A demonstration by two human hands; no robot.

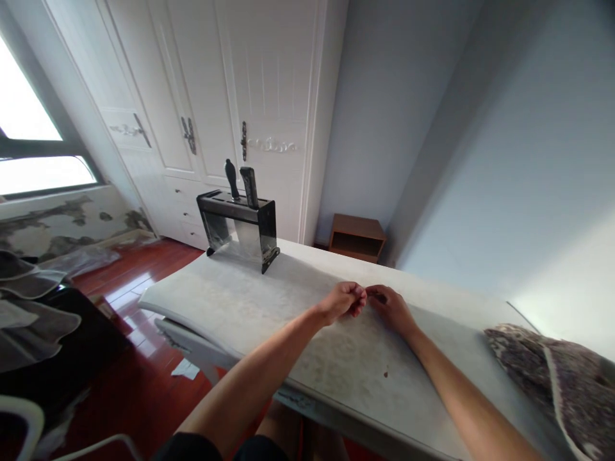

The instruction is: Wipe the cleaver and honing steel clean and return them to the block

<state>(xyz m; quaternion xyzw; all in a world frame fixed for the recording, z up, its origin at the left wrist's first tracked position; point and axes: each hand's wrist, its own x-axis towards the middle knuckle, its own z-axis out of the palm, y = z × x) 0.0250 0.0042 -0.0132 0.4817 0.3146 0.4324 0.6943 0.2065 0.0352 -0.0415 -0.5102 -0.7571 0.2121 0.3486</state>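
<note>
Over the white table (230,307), my left hand (342,302) is closed with its fingers curled inward. Close beside it on the right, my right hand (390,308) has thumb and fingertips drawn together in a pinch. The fingertips of both hands meet or nearly meet; anything between them is too small to make out. Left of the hands stands a black knife holder (266,234) with clear sides. Two black handles rise from its top: a rounded one (231,178) and a straight, flatter one (249,187). A small dark reddish speck (385,372) lies on the tabletop nearer me.
A fuzzy brown-grey cloth bundle (552,378) lies at the table's right end. Behind the table are a white wardrobe (273,83) and a small brown open cabinet (358,225). A black covered item (77,333) and a white chair frame (29,410) stand at left.
</note>
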